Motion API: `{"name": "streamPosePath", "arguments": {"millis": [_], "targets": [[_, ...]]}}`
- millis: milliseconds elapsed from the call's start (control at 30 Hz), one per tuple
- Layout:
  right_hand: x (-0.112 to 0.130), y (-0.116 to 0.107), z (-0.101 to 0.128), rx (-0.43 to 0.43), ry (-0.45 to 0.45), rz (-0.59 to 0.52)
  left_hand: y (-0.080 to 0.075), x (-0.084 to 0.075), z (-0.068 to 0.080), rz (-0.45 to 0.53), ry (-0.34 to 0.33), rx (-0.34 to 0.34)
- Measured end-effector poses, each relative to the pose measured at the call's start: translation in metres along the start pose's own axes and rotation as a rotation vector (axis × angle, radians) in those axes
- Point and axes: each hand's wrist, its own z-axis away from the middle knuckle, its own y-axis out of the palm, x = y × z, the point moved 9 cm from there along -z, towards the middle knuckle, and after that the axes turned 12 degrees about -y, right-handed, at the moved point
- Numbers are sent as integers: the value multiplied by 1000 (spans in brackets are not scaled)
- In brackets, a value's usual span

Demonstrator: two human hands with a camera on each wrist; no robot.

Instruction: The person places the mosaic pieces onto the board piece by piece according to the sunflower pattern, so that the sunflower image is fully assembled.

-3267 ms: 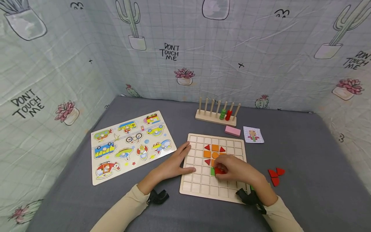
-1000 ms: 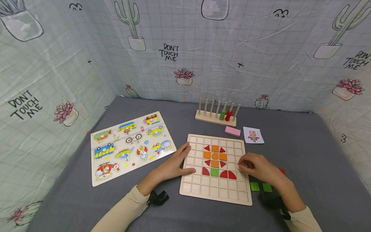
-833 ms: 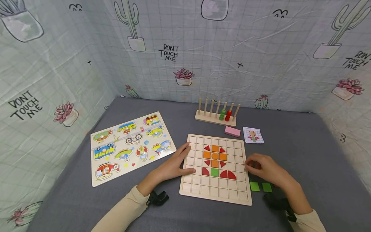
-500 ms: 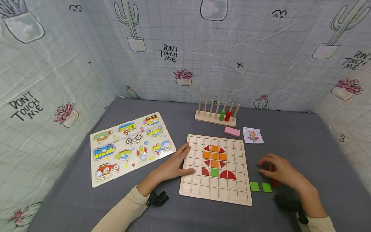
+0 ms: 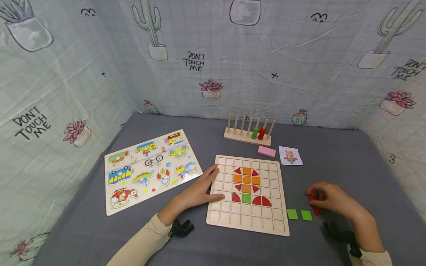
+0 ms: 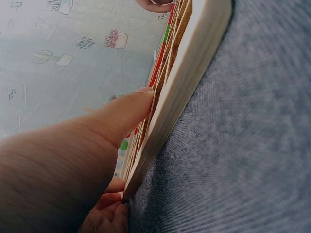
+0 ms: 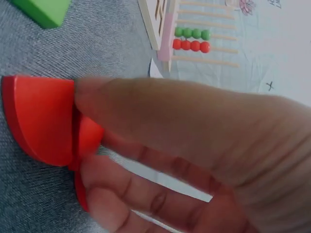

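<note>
A wooden grid board (image 5: pixel 233 218) lies in front of me, carrying orange squares, red triangles, red quarter-circles and one green square (image 5: pixel 246 198). My left hand (image 5: pixel 206 186) rests flat on its left edge, and the thumb (image 6: pixel 121 116) lies on the board (image 6: pixel 194 58). My right hand (image 5: pixel 316 195) is on the cloth to the right of the board and pinches a red quarter-circle piece (image 7: pixel 39 119) between curled fingers. More red (image 5: pixel 315 210) shows under the hand. Two green squares (image 5: pixel 292 214) lie between the board and that hand.
A vehicle peg puzzle (image 5: pixel 151 168) lies at the left. Behind the board stand a peg rack with green and red beads (image 5: pixel 247 129), a pink block (image 5: pixel 267 151) and a pattern card (image 5: pixel 290 155). Cactus-print cloth walls close in three sides of the grey surface.
My right hand left the board, where red quarter-circles now lie, and moved right across the cloth onto the loose red pieces. The left hand has stayed put.
</note>
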Motion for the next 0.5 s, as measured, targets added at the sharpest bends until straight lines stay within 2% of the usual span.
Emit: {"name": "streamPosePath", "arguments": {"millis": [133, 300, 500], "targets": [[-1, -2, 0, -24, 26, 41, 1, 1, 0, 2, 1, -3], [-1, -1, 1, -23, 37, 10, 1, 1, -1, 4, 11, -5], [0, -2, -2, -36, 20, 51, 1, 1, 0, 3, 9, 0]]}}
